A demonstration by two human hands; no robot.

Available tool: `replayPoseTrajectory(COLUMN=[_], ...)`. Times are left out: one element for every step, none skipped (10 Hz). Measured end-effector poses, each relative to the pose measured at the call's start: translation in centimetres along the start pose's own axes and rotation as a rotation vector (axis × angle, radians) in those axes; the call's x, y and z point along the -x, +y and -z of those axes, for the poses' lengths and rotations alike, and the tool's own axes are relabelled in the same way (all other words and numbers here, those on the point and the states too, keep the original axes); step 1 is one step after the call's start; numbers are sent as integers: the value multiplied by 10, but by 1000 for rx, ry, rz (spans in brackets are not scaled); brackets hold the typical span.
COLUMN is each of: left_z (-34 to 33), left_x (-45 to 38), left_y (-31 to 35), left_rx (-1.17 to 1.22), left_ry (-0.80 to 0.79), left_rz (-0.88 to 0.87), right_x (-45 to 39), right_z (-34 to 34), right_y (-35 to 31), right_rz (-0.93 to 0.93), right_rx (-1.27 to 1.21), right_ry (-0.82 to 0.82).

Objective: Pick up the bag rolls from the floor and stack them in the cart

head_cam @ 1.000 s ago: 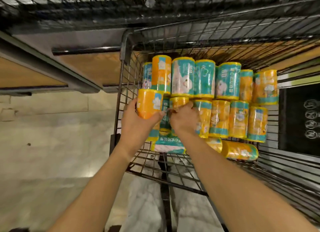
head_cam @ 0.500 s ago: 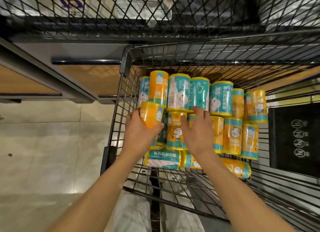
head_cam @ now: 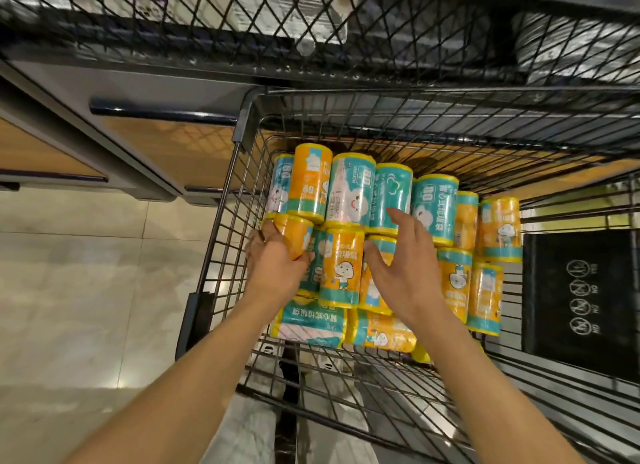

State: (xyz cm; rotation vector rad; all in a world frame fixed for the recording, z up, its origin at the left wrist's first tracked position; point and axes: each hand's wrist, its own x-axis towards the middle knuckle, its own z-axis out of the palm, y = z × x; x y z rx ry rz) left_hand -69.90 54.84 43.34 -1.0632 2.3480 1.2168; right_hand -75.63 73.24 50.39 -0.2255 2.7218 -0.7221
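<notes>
Against the cart's left wall (head_cam: 225,242), my left hand (head_cam: 277,266) grips an orange bag roll (head_cam: 294,235) by the stacked rolls (head_cam: 429,207), right hand (head_cam: 401,266) spread above them; best seat it snugly into the row before letting go.

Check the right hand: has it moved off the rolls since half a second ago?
Yes. The right hand has lifted off the orange roll, fingers now spread and drawn slightly rightward.

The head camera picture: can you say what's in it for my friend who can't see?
A person's left hand grips an orange plastic-wrapped bag roll against the stacked orange and teal bag rolls in a black wire cart. The right hand hovers open over the stack.
</notes>
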Motion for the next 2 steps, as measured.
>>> replayPoseTrajectory(left_z=[15, 53], left_x=[2, 18], left_y=[10, 32], left_rx=[-76, -123], left_ry=[14, 43], left_rz=[-83, -270], right_x=[-2, -7], right_z=[5, 17], right_y=[-11, -32], right_rz=[91, 192], right_rx=[34, 81], right_ry=[-58, -93])
